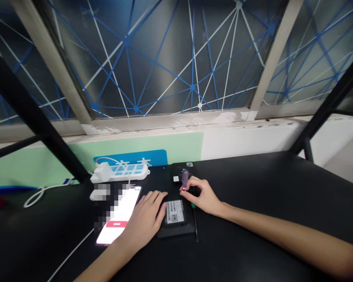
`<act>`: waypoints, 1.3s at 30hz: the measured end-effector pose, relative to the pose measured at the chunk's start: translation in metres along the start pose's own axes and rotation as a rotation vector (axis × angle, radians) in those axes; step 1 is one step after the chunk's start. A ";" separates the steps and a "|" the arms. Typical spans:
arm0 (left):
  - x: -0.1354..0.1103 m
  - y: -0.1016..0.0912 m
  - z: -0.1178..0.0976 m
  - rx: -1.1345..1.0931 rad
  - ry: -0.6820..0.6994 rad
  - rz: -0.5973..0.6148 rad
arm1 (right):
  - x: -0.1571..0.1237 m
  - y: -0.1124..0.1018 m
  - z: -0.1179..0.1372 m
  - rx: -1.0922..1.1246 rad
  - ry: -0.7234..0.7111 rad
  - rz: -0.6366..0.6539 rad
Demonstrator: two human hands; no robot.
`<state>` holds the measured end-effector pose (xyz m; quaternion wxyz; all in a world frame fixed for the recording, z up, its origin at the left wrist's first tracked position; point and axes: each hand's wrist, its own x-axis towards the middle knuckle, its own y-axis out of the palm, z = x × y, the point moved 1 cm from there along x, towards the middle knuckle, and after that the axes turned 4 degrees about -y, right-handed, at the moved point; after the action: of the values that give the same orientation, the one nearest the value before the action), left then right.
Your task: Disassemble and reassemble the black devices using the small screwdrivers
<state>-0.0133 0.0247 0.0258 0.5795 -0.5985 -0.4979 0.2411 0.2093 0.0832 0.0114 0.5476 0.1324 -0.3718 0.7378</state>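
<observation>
My right hand (204, 196) pinches a screwdriver (185, 178) by its translucent purple handle between thumb and fingers. It stands roughly upright over the far edge of a flat black device (176, 229) with a white printed label (175, 211). Its tip is too small to make out. My left hand (148, 215) lies flat with fingers stretched out along the device's left side, the thumb touching its edge. Beside the device on the right lies a second screwdriver (195, 223), its green handle partly hidden beneath my right hand.
Left of my left hand lies a lit phone (120, 215). Behind it sits a white power strip (132, 171) with a plugged-in charger (102, 172) and white cables. A dark box-like object (179, 168) with a small white label stands behind the device. Black frame bars (61, 145) flank the desk.
</observation>
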 end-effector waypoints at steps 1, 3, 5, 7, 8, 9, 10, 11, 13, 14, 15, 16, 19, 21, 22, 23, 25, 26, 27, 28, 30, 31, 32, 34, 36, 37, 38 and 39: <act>0.000 0.000 0.000 0.000 0.000 0.001 | 0.000 0.000 0.000 0.001 0.000 -0.003; 0.000 0.000 0.000 -0.001 0.000 0.003 | 0.001 0.000 0.000 0.011 0.005 -0.009; 0.000 0.000 0.000 -0.004 0.001 0.001 | 0.002 0.000 0.000 0.028 0.015 -0.016; 0.000 -0.001 0.000 -0.006 0.003 -0.001 | 0.002 0.000 0.001 0.043 0.035 -0.019; 0.000 -0.001 0.000 -0.007 0.003 -0.002 | 0.002 0.000 0.001 0.048 0.047 -0.020; 0.000 -0.001 0.000 -0.007 0.002 -0.002 | 0.002 0.000 0.001 0.052 0.058 -0.021; 0.000 -0.001 0.000 -0.008 0.001 -0.002 | 0.002 0.000 0.001 0.055 0.068 -0.024; 0.000 -0.001 -0.001 -0.008 -0.001 -0.003 | 0.002 0.000 0.001 0.057 0.076 -0.026; 0.000 -0.001 -0.001 -0.009 0.002 -0.009 | 0.001 0.001 0.000 0.061 0.084 -0.026; 0.001 -0.001 -0.001 -0.008 0.005 -0.013 | 0.001 0.001 0.000 0.063 0.084 -0.024; 0.001 -0.001 -0.001 -0.006 0.008 -0.015 | 0.001 0.001 0.000 0.063 0.083 -0.021; 0.001 -0.001 0.000 -0.004 0.010 -0.015 | 0.001 0.001 0.001 0.062 0.077 -0.020; 0.001 0.000 0.000 0.000 0.006 -0.011 | 0.001 0.001 0.001 0.048 0.050 -0.014; 0.000 0.000 0.000 0.000 0.003 -0.009 | 0.001 0.000 0.001 0.040 0.036 -0.004; 0.000 0.000 0.001 -0.001 0.003 -0.009 | 0.001 0.000 0.001 0.039 0.030 0.003; 0.000 0.000 0.001 -0.003 0.003 -0.008 | 0.001 0.000 0.002 0.039 0.025 0.009; 0.000 0.000 0.000 -0.005 0.007 -0.009 | 0.001 -0.001 0.003 0.042 0.016 0.019; 0.000 0.000 0.000 -0.006 0.010 -0.012 | 0.001 -0.001 0.004 0.043 0.013 0.023; 0.000 -0.001 0.000 -0.006 0.013 -0.017 | 0.001 -0.001 0.004 0.042 0.007 0.026; 0.000 -0.001 0.000 -0.005 0.014 -0.019 | 0.001 -0.001 0.005 0.040 0.000 0.028; 0.001 -0.001 0.000 -0.007 0.011 -0.018 | 0.001 -0.001 0.006 0.034 -0.010 0.028; 0.001 -0.001 0.000 -0.008 0.007 -0.018 | 0.001 -0.001 0.006 0.032 -0.009 0.024; 0.001 -0.001 -0.001 -0.010 0.004 -0.015 | 0.001 -0.001 0.005 0.032 -0.004 0.018; 0.001 -0.001 -0.001 -0.011 0.001 -0.014 | 0.001 -0.001 0.004 0.037 0.015 -0.001; 0.001 -0.001 -0.001 -0.010 0.000 -0.011 | 0.001 -0.001 0.003 0.046 0.034 -0.016; 0.001 -0.001 -0.001 -0.009 0.000 -0.008 | 0.001 0.000 0.002 0.054 0.043 -0.019; 0.001 -0.001 0.000 -0.008 -0.001 -0.003 | 0.001 0.000 0.002 0.061 0.051 -0.020; 0.001 -0.001 0.000 -0.006 -0.002 0.002 | 0.002 0.000 0.001 0.066 0.056 -0.022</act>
<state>-0.0132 0.0248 0.0274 0.5767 -0.6005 -0.4987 0.2408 0.2087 0.0834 0.0133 0.5612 0.1336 -0.3304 0.7470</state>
